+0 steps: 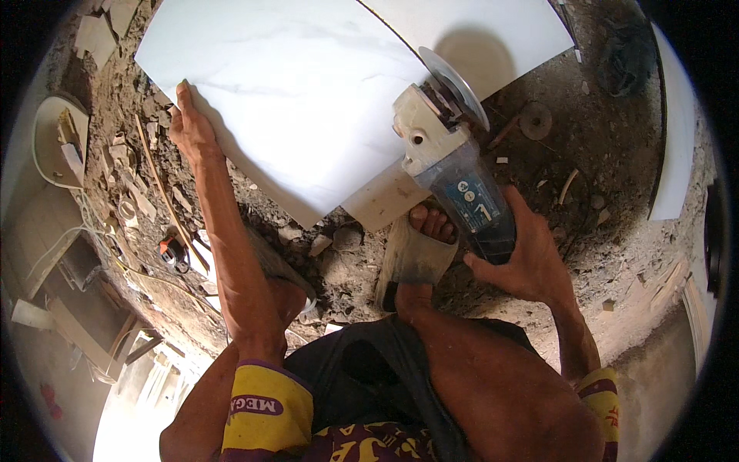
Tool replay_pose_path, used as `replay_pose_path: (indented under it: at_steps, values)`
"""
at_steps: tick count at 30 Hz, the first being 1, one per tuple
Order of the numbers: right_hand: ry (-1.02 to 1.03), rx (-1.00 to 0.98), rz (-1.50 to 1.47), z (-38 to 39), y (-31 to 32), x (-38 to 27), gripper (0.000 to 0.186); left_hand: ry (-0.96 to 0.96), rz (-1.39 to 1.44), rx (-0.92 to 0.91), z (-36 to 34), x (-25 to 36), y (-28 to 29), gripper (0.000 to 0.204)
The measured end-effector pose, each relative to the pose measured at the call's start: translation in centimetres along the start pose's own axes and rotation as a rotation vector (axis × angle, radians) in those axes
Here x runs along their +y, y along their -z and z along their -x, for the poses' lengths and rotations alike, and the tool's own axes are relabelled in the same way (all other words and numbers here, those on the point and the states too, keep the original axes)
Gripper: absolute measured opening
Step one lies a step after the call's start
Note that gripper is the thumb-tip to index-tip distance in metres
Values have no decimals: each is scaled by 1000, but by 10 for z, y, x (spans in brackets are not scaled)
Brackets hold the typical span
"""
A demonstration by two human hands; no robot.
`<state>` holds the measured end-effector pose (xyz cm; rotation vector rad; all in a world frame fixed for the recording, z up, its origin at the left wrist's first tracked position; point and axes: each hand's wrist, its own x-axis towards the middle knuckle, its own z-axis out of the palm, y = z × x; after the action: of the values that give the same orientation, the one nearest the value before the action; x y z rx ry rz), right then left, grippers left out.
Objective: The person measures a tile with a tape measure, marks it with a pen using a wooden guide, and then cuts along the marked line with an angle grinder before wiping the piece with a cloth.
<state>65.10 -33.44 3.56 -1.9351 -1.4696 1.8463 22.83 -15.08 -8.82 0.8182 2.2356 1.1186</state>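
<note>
A large white tile (292, 100) with faint grey veining lies ahead of me, a dark narrow gap dividing it from another white piece (493, 38) at its right. My left hand (194, 131) grips the near-left edge of the larger tile, one finger stretched along it. In my right hand (527, 254) is an angle grinder (462, 181), held by its dark rear body. The grinder's thin round disc (454, 88) is tilted up near the right end of the gap and throws a round shadow on the right piece. Whether it spins, I cannot tell.
A sandalled foot (419, 258) stands close to the tile's near corner, beside a beige slab (385, 199) under it. Broken tile pieces (127, 165) and a thin stick (158, 181) litter the dirt at left. A worn round disc (535, 121) lies at right, near a leaning white panel (673, 123).
</note>
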Motion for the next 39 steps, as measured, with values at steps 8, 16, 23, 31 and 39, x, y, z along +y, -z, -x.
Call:
replay_pose_path:
  at_steps: [8, 16, 23, 31, 39]
  values:
    - [24, 32, 2, 14, -3, 11, 77, -30, 0, -4, -4, -5, 2, 55]
    - [-28, 0, 12, 20, -1, 22, 89, -42, 65, -10, -2, -8, 0, 53]
    - [-40, 55, 270, 33, 3, 22, 96, -16, 86, -3, -11, -14, 0, 54]
    - [6, 13, -53, 13, 5, -13, 78, 24, 60, 24, -10, -15, 0, 55]
    - [37, 1, -135, -8, 8, -26, 75, 2, 61, 15, -9, -23, 3, 48]
